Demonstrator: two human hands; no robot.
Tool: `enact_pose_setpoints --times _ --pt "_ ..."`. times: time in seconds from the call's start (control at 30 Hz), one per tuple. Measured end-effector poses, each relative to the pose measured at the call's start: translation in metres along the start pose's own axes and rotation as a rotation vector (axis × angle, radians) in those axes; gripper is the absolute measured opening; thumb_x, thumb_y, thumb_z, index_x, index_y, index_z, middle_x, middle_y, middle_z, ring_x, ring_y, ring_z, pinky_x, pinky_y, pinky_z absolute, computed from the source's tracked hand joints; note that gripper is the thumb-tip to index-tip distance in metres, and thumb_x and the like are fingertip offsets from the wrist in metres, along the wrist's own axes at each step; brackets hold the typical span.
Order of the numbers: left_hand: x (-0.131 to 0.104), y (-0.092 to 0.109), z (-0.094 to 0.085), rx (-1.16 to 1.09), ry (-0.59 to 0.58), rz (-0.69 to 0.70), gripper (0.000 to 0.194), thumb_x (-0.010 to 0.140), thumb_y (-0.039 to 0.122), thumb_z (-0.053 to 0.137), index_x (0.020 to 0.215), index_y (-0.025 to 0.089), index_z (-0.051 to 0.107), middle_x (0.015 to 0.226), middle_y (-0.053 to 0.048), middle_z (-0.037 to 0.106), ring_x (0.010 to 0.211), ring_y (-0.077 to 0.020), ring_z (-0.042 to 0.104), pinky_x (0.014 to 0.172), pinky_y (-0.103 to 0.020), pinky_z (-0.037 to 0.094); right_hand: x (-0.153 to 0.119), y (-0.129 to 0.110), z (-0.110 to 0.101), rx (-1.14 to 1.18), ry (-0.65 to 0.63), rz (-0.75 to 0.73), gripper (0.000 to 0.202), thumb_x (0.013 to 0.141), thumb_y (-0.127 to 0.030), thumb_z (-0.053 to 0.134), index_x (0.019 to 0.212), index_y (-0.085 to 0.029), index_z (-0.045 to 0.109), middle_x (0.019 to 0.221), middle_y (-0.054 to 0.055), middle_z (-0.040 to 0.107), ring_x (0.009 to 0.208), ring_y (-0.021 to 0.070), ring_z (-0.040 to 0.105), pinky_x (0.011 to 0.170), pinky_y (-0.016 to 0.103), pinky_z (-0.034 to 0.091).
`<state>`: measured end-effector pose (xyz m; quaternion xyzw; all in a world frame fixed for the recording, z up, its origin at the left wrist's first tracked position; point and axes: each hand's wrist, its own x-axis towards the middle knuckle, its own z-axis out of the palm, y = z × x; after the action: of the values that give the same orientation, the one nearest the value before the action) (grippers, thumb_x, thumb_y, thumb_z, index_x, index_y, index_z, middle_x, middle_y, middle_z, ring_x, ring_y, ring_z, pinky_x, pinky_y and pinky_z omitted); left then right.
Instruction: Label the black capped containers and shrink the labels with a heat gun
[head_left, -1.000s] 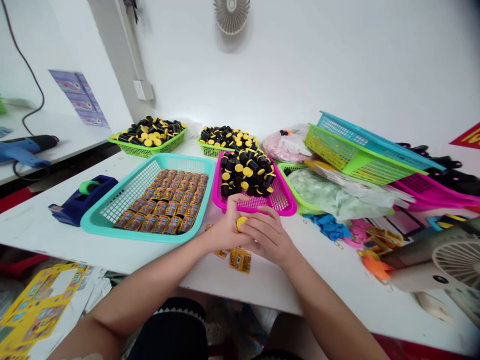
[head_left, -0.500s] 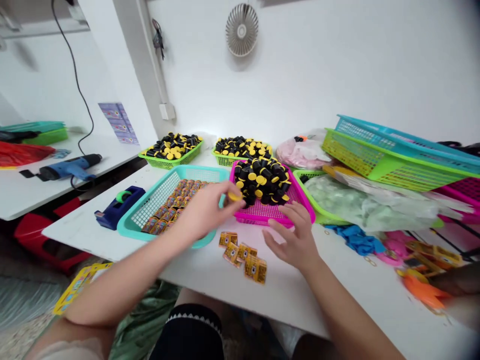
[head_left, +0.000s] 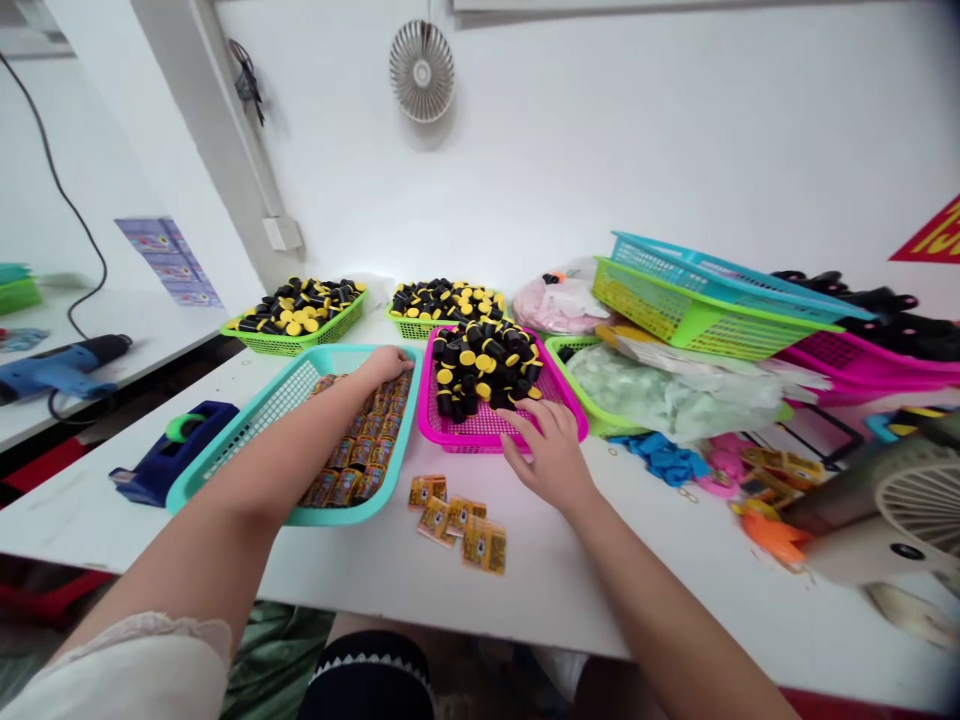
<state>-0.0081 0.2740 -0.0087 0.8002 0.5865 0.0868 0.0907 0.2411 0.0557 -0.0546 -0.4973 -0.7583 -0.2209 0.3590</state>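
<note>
My left hand point(head_left: 388, 366) reaches into the far right corner of the turquoise basket point(head_left: 300, 516). Its fingers are curled down over the rows of wrapped canisters point(head_left: 365, 450), and what they grip is hidden. My right hand point(head_left: 551, 452) is over the front right of the magenta basket point(head_left: 491, 440), fingers apart, tips beside the heap of black canisters with yellow lids point(head_left: 487, 365). No canister shows clearly in that hand. Between the baskets and the table's front edge lie several flat gold printed labels point(head_left: 484, 545).
Two green baskets point(head_left: 296, 343) heaped with similar canisters stand at the back. A blue tape dispenser point(head_left: 176, 450) is at left. At right are stacked baskets point(head_left: 697, 305), clear plastic bags point(head_left: 675, 385), blue fabric point(head_left: 660, 458) and a fan point(head_left: 907, 510).
My left hand has moved from in front of the magenta basket, where it held a yellow-lidded canister, into the turquoise basket. My right hand has come closer to the heap. The view has shifted right.
</note>
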Motion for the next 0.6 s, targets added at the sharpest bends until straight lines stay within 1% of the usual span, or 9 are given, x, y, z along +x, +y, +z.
enact_pose_setpoints --times 0.13,0.23,0.33,0.37,0.4,0.43,0.5,0.53,0.6 --pt "-0.005 0.004 -0.009 0.052 -0.051 0.011 0.031 0.091 0.041 0.054 0.095 0.012 0.065 0.099 -0.006 0.067 0.094 -0.02 0.063 0.089 -0.041 0.048 0.001 0.0 0.0 0.045 -0.049 0.062 0.023 0.088 -0.028 0.055 0.109 -0.023 0.065 0.108 0.008 0.064 0.104 0.025 0.055 0.093 0.044 0.042" --pt "-0.024 0.017 -0.03 0.077 0.007 0.024 0.035 0.094 0.037 0.049 0.111 0.009 0.061 0.111 -0.014 0.065 0.103 -0.0246 0.062 0.091 -0.041 0.046 0.007 0.002 0.0 0.137 -0.096 0.197 0.018 0.09 -0.028 0.051 0.094 -0.021 0.068 0.097 0.006 0.067 0.093 0.0217 0.061 0.082 0.037 0.048" --pt "-0.069 0.041 -0.056 0.09 0.143 0.104 0.046 0.096 0.035 0.04 0.134 0.01 0.045 0.133 -0.021 0.052 0.122 -0.0323 0.05 0.099 -0.045 0.039 0.023 0.016 0.002 0.172 -0.2 0.371 0.017 0.088 -0.027 0.052 0.094 -0.02 0.067 0.099 0.007 0.066 0.09 0.0196 0.064 0.079 0.033 0.051" --pt "-0.091 0.051 -0.061 0.091 0.183 0.165 0.046 0.097 0.035 0.038 0.137 0.014 0.042 0.139 -0.018 0.048 0.127 -0.0325 0.045 0.102 -0.046 0.036 0.03 0.023 0.004 0.152 -0.268 0.413 0.019 0.085 -0.026 0.054 0.099 -0.019 0.066 0.103 0.008 0.065 0.092 0.0195 0.064 0.081 0.032 0.051" --pt "-0.115 0.061 -0.063 0.088 0.21 0.246 0.043 0.097 0.035 0.038 0.136 0.019 0.044 0.14 -0.014 0.048 0.127 -0.0304 0.044 0.103 -0.045 0.035 0.038 0.03 0.006 0.112 -0.352 0.447 0.024 0.083 -0.026 0.058 0.104 -0.017 0.064 0.107 0.011 0.063 0.093 0.0201 0.063 0.083 0.032 0.05" --pt "-0.14 0.071 -0.06 0.08 0.198 0.409 0.039 0.097 0.032 0.037 0.13 0.018 0.051 0.131 -0.013 0.056 0.12 -0.0284 0.052 0.1 -0.043 0.039 0.045 0.037 0.01 0.057 -0.444 0.481 0.033 0.08 -0.027 0.062 0.111 -0.016 0.062 0.111 0.013 0.061 0.096 0.0214 0.063 0.085 0.033 0.05" --pt "-0.191 0.088 -0.039 0.03 0.088 0.634 0.034 0.096 0.03 0.038 0.121 0.018 0.058 0.113 -0.011 0.066 0.1 -0.0236 0.063 0.091 -0.037 0.047 0.058 0.049 0.019 -0.012 -0.559 0.524 0.049 0.074 -0.026 0.069 0.118 -0.011 0.057 0.112 0.018 0.06 0.098 0.0256 0.062 0.086 0.036 0.049" --pt "-0.213 0.094 -0.021 0.025 0.031 0.742 0.033 0.096 0.03 0.04 0.12 0.018 0.059 0.112 -0.011 0.068 0.098 -0.0229 0.065 0.088 -0.036 0.049 0.063 0.053 0.024 -0.03 -0.602 0.53 0.056 0.07 -0.024 0.072 0.121 -0.01 0.054 0.111 0.019 0.06 0.097 0.0268 0.063 0.085 0.036 0.049" --pt "-0.248 0.1 0.022 0.067 0.036 0.852 0.04 0.093 0.036 0.047 0.127 0.016 0.056 0.127 -0.014 0.061 0.113 -0.0267 0.059 0.093 -0.04 0.048 0.071 0.056 0.035 -0.051 -0.657 0.527 0.068 0.064 -0.02 0.076 0.125 -0.009 0.048 0.111 0.02 0.06 0.097 0.0285 0.063 0.081 0.035 0.049"
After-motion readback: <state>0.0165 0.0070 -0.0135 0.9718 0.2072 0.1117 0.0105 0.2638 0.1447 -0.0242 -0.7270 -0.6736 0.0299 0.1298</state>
